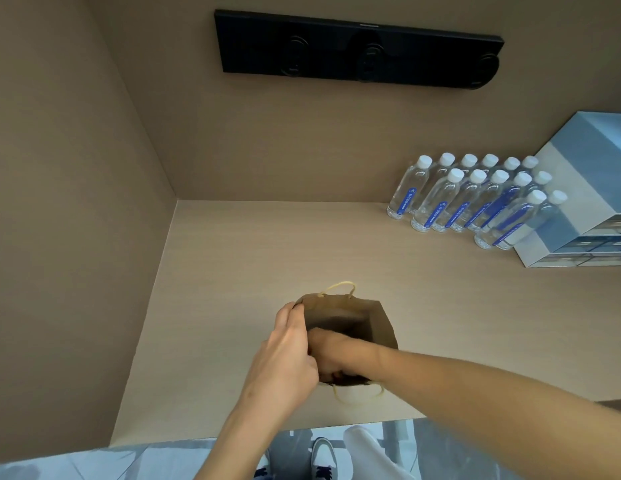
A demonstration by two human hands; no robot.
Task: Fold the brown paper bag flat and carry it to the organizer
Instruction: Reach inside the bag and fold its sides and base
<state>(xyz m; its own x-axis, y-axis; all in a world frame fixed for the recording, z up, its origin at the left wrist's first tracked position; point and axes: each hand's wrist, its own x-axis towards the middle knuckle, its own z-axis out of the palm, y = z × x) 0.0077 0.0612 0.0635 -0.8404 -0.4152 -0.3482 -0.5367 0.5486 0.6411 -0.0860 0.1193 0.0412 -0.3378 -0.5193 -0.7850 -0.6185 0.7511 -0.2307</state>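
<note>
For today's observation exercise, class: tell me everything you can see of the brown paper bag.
The brown paper bag stands upright and open on the pale wooden counter, not yet folded. It looks like plain kraft paper, with cream twisted cord handles at the far and near rims. The left hand pinches its left rim; the right hand reaches inside the mouth. Its inside is shadowed.

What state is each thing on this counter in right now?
Brown paper bag: upright, mouth open, not folded.
Left hand: gripping the bag's left rim.
Right hand: reaching inside the bag.
Water bottles: upright, capped.
Drawer organizer: drawers shut.
</note>
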